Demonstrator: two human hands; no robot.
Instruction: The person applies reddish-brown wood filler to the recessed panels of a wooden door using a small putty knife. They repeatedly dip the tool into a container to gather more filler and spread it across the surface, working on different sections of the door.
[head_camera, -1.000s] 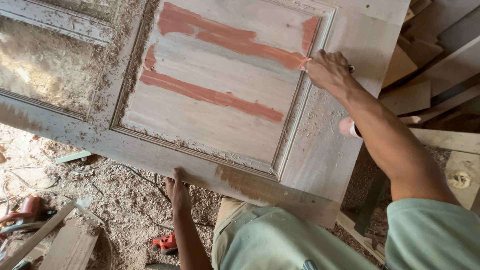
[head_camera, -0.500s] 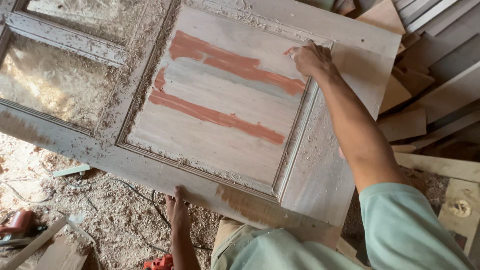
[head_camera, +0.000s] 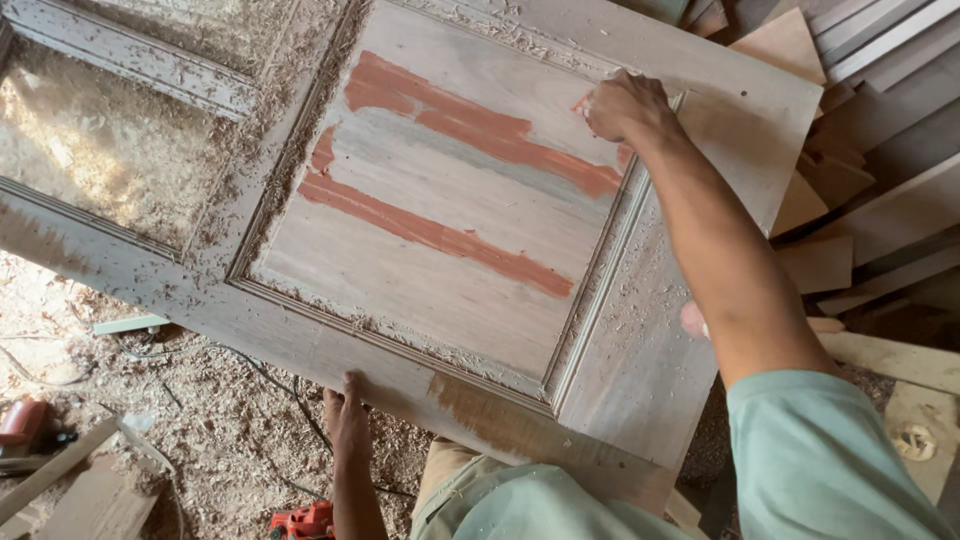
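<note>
While the large pale wooden panelled door (head_camera: 640, 350) lies tilted, strewn with shavings, its near edge rests only on the left hand (head_camera: 347, 410) — a slip could drop it. 2 reddish-brown filler streaks (head_camera: 440, 238) could smear under the right hand (head_camera: 622, 105), curled narrow at the moulding; whether it holds anything I cannot tell.

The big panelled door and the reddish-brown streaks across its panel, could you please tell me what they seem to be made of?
The pale panelled door looks like bare, unfinished wood: visible grain, shavings in its mouldings. The reddish-brown streaks look like a matte filler paste or primer, smeared in bands; which one is unclear.
</note>
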